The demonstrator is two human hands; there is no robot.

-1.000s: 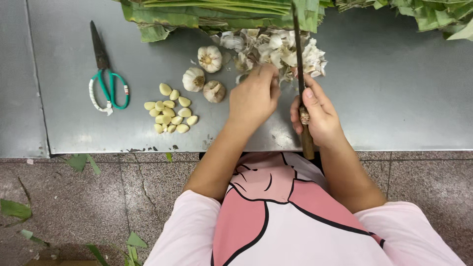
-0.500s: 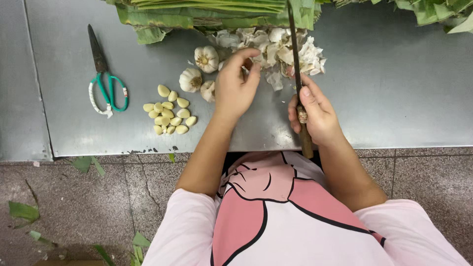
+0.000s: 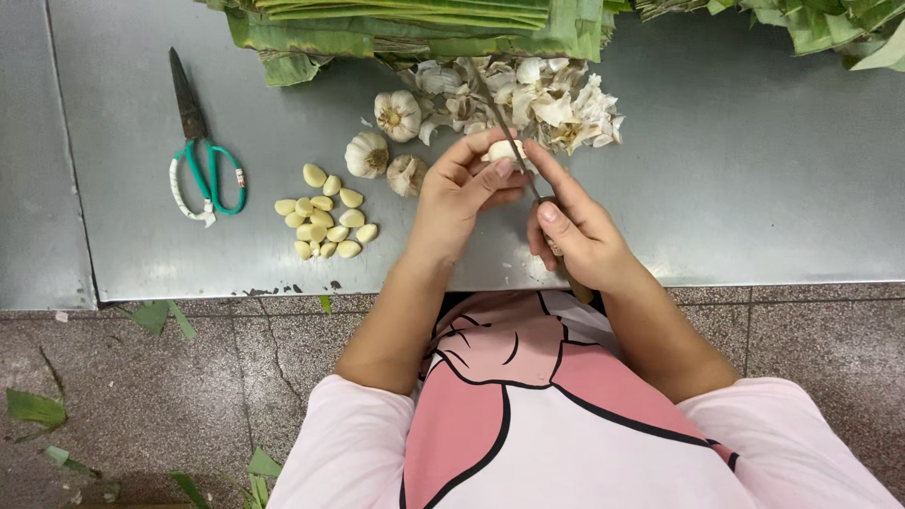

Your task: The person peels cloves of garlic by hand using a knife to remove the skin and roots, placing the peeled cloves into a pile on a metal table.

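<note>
- Head view: the left hand (image 3: 459, 200) pinches a small white garlic piece (image 3: 501, 151) in its fingertips, just above the metal table (image 3: 754, 170).
- The right hand (image 3: 577, 234) is closed around a knife (image 3: 514, 155). The thin blade points up and away, and it touches the garlic piece.
- The two hands are close together, with the garlic piece between them. The left hand is nearer to it.
- Just behind lies a heap of dry, papery garlic skins (image 3: 556, 99).
- To the left sit three round garlic bulbs (image 3: 396, 115), then smooth yellow peeled cloves (image 3: 325, 226).
- Farther left lie green-handled scissors (image 3: 203, 160). Flat green leaves (image 3: 405, 24) are stacked at the back.
</note>
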